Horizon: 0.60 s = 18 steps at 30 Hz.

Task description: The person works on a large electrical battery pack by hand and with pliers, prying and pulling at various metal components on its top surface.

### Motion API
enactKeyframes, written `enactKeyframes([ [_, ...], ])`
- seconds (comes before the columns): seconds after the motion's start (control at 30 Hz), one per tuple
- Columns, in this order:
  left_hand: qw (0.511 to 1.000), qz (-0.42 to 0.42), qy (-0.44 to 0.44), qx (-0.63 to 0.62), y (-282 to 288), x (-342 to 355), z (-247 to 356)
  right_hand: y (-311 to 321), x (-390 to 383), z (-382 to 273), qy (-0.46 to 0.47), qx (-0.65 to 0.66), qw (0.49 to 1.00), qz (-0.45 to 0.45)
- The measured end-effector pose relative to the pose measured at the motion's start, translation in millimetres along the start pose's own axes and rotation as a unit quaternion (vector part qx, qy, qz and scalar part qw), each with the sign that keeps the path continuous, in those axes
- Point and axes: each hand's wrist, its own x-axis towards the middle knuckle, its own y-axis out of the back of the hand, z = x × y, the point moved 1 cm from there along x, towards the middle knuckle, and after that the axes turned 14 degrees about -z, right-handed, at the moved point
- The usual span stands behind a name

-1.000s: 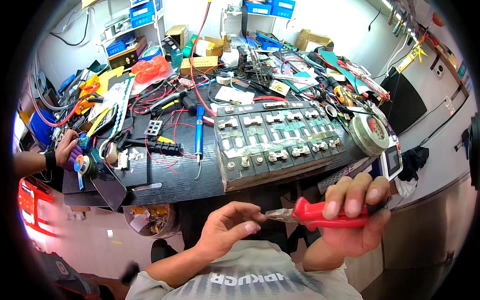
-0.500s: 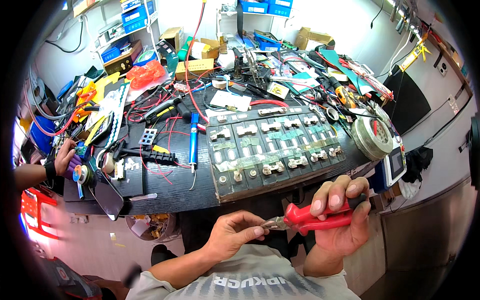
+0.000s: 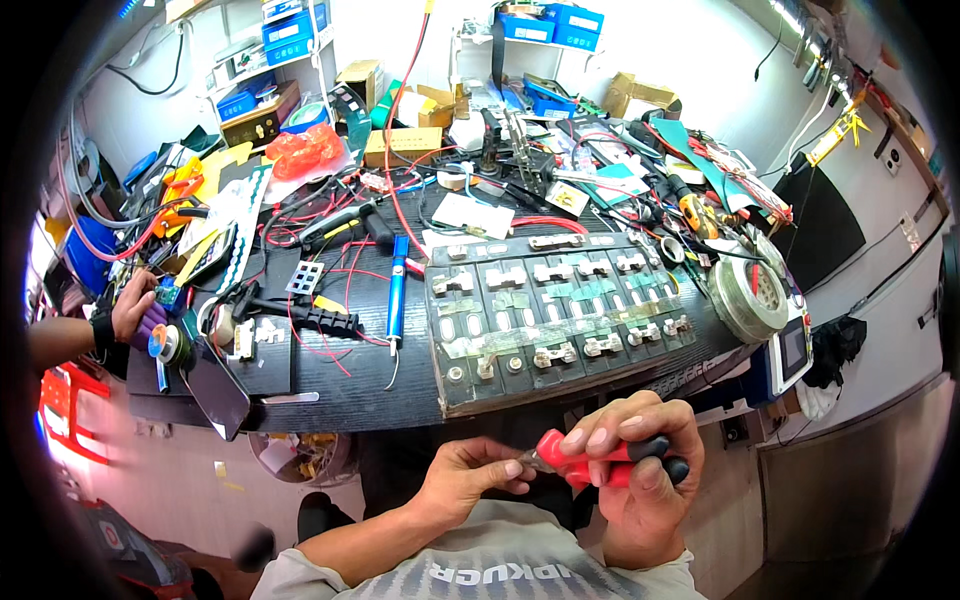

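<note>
- Right hand (image 3: 640, 480) is wrapped tight round the red-and-black handles of a pair of pliers (image 3: 600, 462), fingers curled over the top, low in front of the person's chest, just below the table edge.
- Left hand (image 3: 465, 480) comes in from the left, thumb and fingertips pinched at the metal nose of the pliers; whatever sits between them is too small to tell.
- Just above, on the dark table (image 3: 340, 390), lies a grey battery pack (image 3: 560, 310) with metal links across its cells.
- Left of it, a blue soldering tool (image 3: 398, 285).
- Far left, another person's hand (image 3: 130, 305) rests on small parts.
</note>
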Motion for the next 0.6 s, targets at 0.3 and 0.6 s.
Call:
enactKeyframes([
  [0.3,0.999,-0.026,0.002,0.035,9,0,0,7,-5,3,0.020,0.025,0.999,0.011],
  [0.6,0.997,-0.064,0.004,0.029,21,-12,2,13,-10,4,0.020,0.110,0.992,0.057],
])
